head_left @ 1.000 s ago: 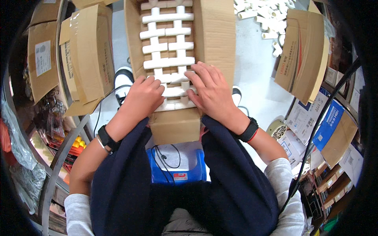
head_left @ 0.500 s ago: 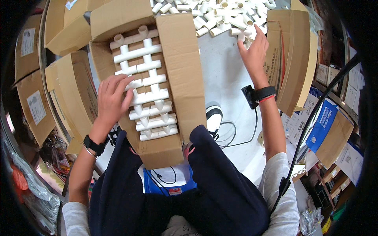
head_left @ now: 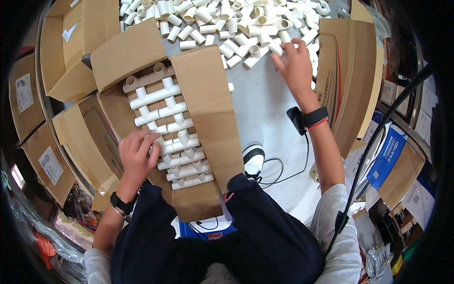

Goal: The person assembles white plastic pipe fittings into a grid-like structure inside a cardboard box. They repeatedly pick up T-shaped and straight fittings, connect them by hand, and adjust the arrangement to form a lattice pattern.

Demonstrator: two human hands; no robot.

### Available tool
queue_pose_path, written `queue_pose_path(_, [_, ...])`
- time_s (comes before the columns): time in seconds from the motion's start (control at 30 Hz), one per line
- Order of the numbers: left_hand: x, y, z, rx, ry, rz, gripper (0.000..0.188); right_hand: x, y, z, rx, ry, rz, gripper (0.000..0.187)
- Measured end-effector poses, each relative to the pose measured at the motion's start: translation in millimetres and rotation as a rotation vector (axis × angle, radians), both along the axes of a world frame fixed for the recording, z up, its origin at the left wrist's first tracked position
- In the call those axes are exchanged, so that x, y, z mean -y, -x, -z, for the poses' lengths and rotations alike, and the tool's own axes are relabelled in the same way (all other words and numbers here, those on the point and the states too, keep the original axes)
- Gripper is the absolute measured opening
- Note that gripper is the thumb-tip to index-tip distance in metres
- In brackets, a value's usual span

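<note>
An open cardboard box (head_left: 208, 102) stands between my knees, with rows of white plastic pipe tees (head_left: 156, 113) laid inside, some with their branch openings facing up. My left hand (head_left: 138, 154) reaches over the left wall of the box; its bent fingers and thumb close at the end of a tee in a middle row, partly hiding it. Farther right, my right hand (head_left: 298, 71) is at the near edge of a heap of loose white fittings (head_left: 203, 16). Its thumb and fingers pinch a white pipe fitting (head_left: 275, 48).
Another cardboard box (head_left: 343, 80) stands right of the heap, and more cartons (head_left: 90, 132) line the left side. A black cable (head_left: 373, 151) crosses at right. My shoe (head_left: 254, 160) is on the pale floor near a thin cord. A blue package (head_left: 387, 154) lies at right.
The view has shifted, showing more of the heap. My right hand has moved slightly left along the heap's edge. My left hand stays at the rows of tees in the box.
</note>
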State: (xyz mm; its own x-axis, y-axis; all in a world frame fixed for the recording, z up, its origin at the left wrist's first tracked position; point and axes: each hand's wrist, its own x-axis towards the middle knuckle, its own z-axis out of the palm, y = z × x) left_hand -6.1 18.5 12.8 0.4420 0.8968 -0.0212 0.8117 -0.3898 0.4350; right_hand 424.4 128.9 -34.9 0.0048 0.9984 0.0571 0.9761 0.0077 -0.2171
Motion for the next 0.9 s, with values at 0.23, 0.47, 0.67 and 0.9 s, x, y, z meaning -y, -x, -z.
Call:
queue_pose_path(0.23, [-2, 1, 0, 0.007, -0.054, 0.053, 0.020, 42, 13, -13, -0.537, 0.109, 0.121, 0.030])
queue_pose_path(0.47, [-4, 0, -2, 0.030, -0.046, 0.048, 0.019, 59, 0, -21, -0.889, 0.450, 0.557, 0.031])
queue_pose_path(0.67, [-5, -1, -3, 0.044, -0.045, 0.057, 0.020, 68, -6, -12, -0.809, 0.487, 0.580, 0.032])
queue_pose_path(0.9, [-4, 1, -3, 0.040, -0.018, 0.064, 0.020, 72, -9, -2, -0.397, 0.469, 0.452, 0.052])
